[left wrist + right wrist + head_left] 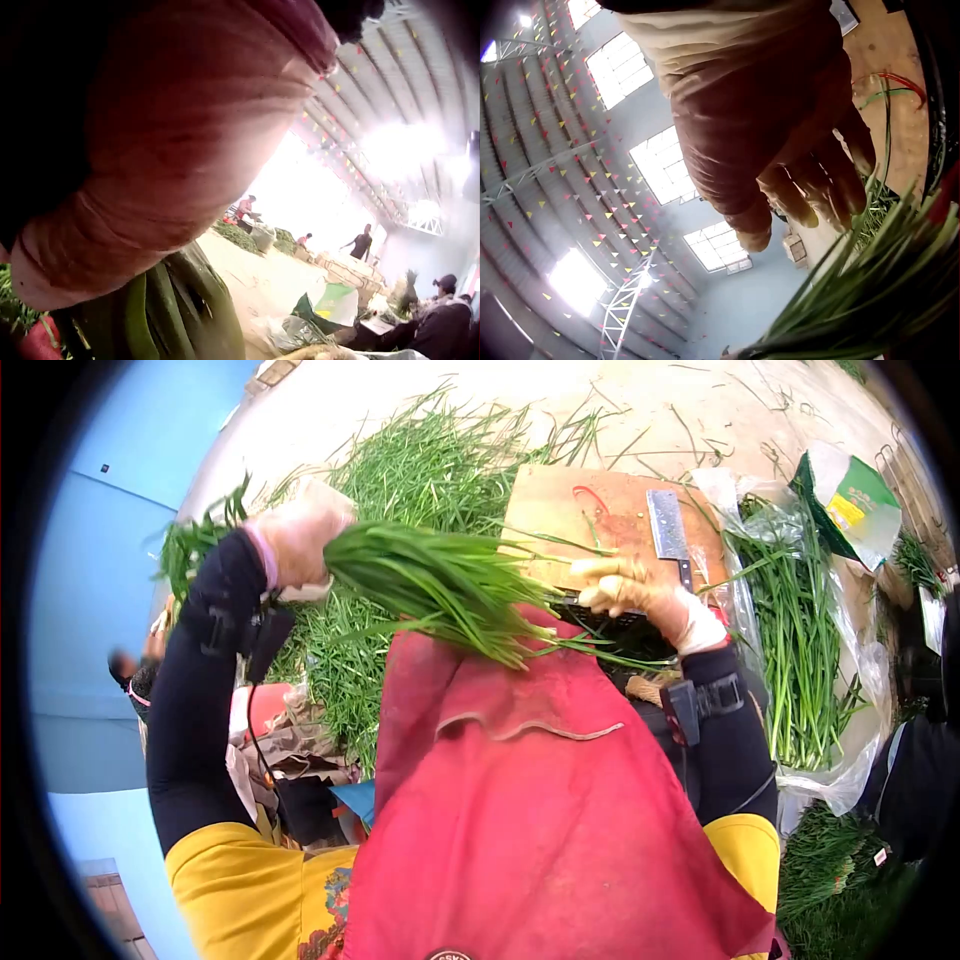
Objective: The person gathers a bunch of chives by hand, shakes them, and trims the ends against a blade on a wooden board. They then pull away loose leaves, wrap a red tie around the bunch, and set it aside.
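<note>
My gloved left hand [300, 535] grips a bunch of long green chives [430, 570] by its leafy end. The thinner, paler ends fan out to the right above the red apron [540, 800]. In the left wrist view the broad chive leaves [165, 315] come out below the glove, whose fingers are mostly hidden. My gloved right hand [640, 595] hovers by the stem ends, close to the board's near edge. Its fingers [821, 187] hang loosely bent and apart in the right wrist view, holding nothing, with the chives below them.
A wooden board [550, 510] bears a cleaver [668, 525] and a red strip [590, 498]. Loose chives [430, 470] are heaped on the floor beyond and left. To the right, more chives [800, 650] lie in clear plastic [870, 700]. Other people [442, 322] are in the background.
</note>
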The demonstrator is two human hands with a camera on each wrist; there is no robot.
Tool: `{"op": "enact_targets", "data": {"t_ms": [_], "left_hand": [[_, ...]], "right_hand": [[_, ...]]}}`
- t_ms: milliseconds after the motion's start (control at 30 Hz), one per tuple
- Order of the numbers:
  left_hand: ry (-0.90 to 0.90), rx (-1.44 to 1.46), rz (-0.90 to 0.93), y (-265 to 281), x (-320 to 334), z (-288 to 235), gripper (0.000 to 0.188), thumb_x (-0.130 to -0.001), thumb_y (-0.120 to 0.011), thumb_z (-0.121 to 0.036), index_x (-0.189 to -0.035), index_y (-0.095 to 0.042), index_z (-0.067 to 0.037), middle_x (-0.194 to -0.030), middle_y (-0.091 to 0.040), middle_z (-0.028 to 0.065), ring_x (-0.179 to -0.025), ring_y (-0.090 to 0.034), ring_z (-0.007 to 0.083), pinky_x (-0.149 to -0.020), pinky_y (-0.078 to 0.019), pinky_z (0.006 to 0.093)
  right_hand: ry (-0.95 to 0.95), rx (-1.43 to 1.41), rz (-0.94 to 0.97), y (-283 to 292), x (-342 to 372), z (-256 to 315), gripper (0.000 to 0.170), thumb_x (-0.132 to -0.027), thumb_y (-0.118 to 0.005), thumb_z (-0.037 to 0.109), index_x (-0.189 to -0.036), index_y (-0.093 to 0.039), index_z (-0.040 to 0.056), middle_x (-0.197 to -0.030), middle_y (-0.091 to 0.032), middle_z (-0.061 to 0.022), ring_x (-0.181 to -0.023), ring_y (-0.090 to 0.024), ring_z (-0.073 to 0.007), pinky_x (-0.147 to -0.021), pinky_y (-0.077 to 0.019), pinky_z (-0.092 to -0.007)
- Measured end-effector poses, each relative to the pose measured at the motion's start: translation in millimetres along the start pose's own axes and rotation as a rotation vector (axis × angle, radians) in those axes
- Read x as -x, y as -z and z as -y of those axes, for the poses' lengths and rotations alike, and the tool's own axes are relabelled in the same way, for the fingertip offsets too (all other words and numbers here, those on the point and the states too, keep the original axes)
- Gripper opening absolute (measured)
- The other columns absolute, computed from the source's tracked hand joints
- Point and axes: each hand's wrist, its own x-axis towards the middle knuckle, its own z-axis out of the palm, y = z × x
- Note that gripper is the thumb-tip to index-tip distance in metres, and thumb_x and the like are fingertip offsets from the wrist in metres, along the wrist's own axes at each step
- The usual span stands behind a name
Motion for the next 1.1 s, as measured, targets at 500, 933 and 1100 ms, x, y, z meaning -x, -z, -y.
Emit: {"op": "enact_targets", "data": {"t_ms": [500,933,1100], "left_hand": [[-0.057,-0.319,-0.776,-1.2,84.2,-57.7,0.054,-0.075,-0.06,-0.001,-0.127,-0.051,-0.011,-0.079,-0.064,0.0127,-0.071,-0.066,0.0264,-0.067,-0.0525,0.0396],[0.017,0.39,-0.302,-240.1,79.4,-126.8,0.093,-0.066,-0.069,-0.007,-0.15,-0.028,-0.016,-0.094,-0.054,0.0163,-0.084,-0.057,0.0374,-0.076,-0.049,0.0449],[-0.397,0.856,0.03,-230.0,74.5,-77.3,0.086,-0.077,-0.075,-0.032,-0.146,-0.032,-0.005,-0.135,-0.045,0.0249,-0.127,-0.042,0.0373,-0.108,-0.0325,0.0401]], "right_hand": [[0.328,-0.935,0.109,-79.5,-20.3,-85.4,0.109,-0.073,-0.067,0.068,-0.152,-0.018,0.0112,-0.152,-0.029,-0.0143,-0.137,-0.033,-0.0312,-0.111,-0.0276,-0.0483],[0.158,-1.291,-0.255,-81.0,-51.9,-180.0,0.045,-0.086,-0.071,0.035,-0.123,-0.057,0.0115,-0.115,-0.064,-0.0043,-0.104,-0.061,-0.0199,-0.092,-0.0512,-0.0379],[0.078,-1.374,-0.27,-78.8,-66.8,-179.0,0.047,-0.086,-0.07,0.039,-0.12,-0.06,0.0082,-0.116,-0.065,-0.008,-0.103,-0.063,-0.0247,-0.09,-0.0527,-0.0407]]}}
